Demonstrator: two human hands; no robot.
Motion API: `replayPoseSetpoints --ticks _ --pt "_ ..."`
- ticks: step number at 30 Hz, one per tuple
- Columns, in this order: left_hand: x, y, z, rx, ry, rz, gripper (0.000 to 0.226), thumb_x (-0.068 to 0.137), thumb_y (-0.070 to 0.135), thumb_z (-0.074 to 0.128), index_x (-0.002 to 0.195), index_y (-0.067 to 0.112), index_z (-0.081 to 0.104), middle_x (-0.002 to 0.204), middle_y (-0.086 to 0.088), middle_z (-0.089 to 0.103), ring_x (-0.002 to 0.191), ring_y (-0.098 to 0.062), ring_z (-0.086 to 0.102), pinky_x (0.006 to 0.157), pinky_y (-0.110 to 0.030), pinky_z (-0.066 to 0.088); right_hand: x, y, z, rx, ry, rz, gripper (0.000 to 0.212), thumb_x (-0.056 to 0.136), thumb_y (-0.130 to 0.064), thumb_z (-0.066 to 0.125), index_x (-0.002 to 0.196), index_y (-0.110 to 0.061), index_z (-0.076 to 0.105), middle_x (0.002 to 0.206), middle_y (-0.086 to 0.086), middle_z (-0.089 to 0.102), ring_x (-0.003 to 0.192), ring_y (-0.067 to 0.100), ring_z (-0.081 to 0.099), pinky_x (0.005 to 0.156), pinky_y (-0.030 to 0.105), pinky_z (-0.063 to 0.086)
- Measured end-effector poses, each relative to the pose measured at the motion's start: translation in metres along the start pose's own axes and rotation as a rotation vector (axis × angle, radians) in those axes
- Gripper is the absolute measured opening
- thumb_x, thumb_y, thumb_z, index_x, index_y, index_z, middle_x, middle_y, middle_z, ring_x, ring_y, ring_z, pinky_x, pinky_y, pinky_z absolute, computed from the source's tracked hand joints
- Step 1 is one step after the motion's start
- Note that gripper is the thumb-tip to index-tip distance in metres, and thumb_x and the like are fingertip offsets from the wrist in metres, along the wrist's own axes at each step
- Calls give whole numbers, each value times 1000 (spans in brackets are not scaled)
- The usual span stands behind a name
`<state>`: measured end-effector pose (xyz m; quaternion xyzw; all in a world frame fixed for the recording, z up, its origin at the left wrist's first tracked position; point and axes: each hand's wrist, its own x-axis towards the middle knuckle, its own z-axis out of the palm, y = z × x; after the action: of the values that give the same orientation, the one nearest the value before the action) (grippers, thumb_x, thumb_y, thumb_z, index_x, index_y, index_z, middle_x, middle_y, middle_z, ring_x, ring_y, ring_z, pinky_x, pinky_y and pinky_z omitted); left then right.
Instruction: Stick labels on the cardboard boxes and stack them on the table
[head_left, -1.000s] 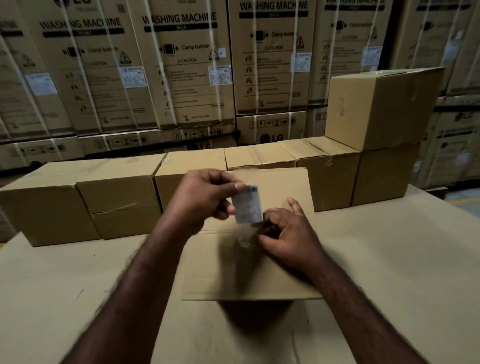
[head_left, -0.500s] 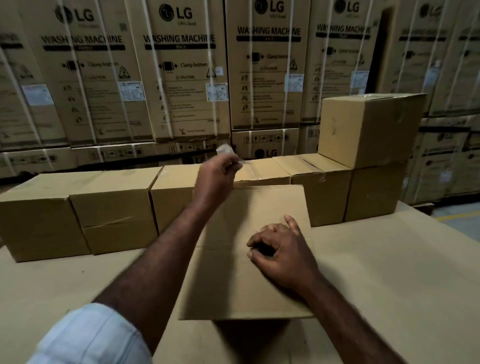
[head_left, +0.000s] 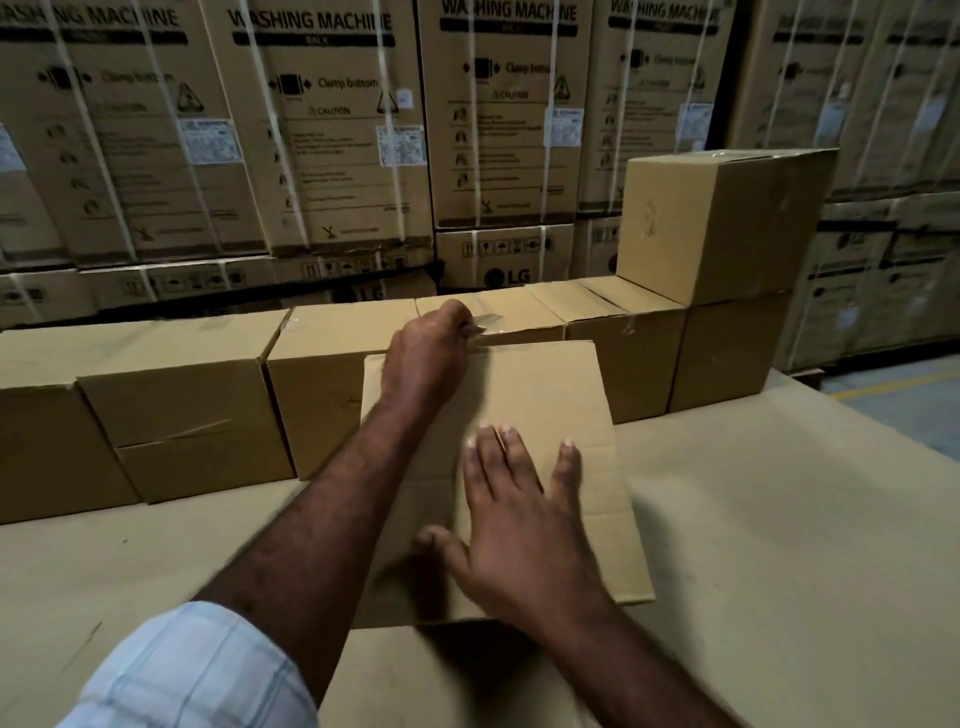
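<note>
Where the left hand reaches: left hand stretches past the far edge of the near box, thumb and fingers pinching a small pale strip; it is too blurred to tell label from backing.
Right hand: right hand lies palm down on the near box's top, fingers straight and spread, grasping nothing.
Containers: near box is closed, contents hidden. A row of boxes stands just beyond the left hand, all closed. Far right of the right hand, a stacked box sits upright on the end box.
Edges: the near box's far edge runs under the left wrist, close against the row; its front edge lies by the right wrist.
Open room: bare surface spreads right of the right hand and left of the left forearm. The row closes the far side, with washing machine cartons walling behind.
Task's thing: near box lies directly beneath the right palm; the strip is at the left fingertips, over a row box's top.
</note>
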<state>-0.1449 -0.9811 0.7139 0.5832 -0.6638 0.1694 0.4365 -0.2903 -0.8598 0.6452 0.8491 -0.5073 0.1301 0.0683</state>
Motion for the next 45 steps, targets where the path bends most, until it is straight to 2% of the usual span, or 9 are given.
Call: replayPoseSetpoints --ticks 8,13,17,23,28,32,39,42,45 --pt "1 -9 8 64 -19 -19 13 99 22 52 105 16 62 92 -11 71 73 -30 59 59 -34 40 1 -3 -3 -37 -70 -25 87 91 -74 2 157 -17 -5 163 4 -20 150 21 -20 110 66 -18" --pt "3 -9 13 67 -12 -45 14 100 22 52 106 15 63 93 -10 71 70 -19 45 61 -32 32 -34 -4 8 24 -60 -43 83 96 -70 17 142 -10 51 154 9 40 144 24 36 108 71 14" --pt "1 -8 11 57 -44 -39 16 101 25 51 109 17 62 96 -8 71 76 -25 57 63 -34 43 -5 -8 3 7 -55 -38 86 91 -72 1 158 -19 2 165 0 -12 151 16 -14 110 66 -19" --pt "2 -14 6 33 -63 -34 16 100 24 52 109 16 62 97 -8 71 81 -26 61 67 -39 52 12 -12 0 -9 -24 -47 88 90 -75 -1 158 -18 0 164 -1 -15 151 14 -15 110 65 -20" --pt "2 -9 7 9 -48 -30 16 100 22 51 109 15 62 98 -8 71 78 -23 56 63 -31 36 -28 15 9 -28 2 -16 82 94 -75 9 153 -24 34 162 -7 21 149 14 23 112 69 4" --pt "-2 -5 2 -3 -45 -35 16 101 23 51 111 16 61 98 -7 70 76 -18 53 63 -30 37 1 -1 -1 -53 -2 57 88 87 -74 -10 158 -22 3 165 -5 -11 152 14 -11 110 66 -17" --pt "-5 -8 -7 -26 -80 -53 17 102 25 50 111 16 61 99 -9 70 77 -21 53 63 -33 38 -13 -40 15 14 33 -169 66 99 -55 19 157 -24 19 164 -7 6 153 13 -1 112 67 -12" --pt "-5 -7 -9 -36 -73 -31 17 101 25 51 110 15 62 101 -10 71 79 -24 55 63 -33 37 -20 3 15 -9 130 39 58 98 -59 24 152 -38 30 161 -17 15 150 13 21 111 70 6" --pt "-9 -7 -13 -74 -81 -14 15 101 23 53 110 16 62 99 -8 70 81 -23 58 65 -35 48 -16 44 7 78 78 304 58 95 -70 16 150 -56 1 161 -15 -17 152 19 -9 112 69 7"
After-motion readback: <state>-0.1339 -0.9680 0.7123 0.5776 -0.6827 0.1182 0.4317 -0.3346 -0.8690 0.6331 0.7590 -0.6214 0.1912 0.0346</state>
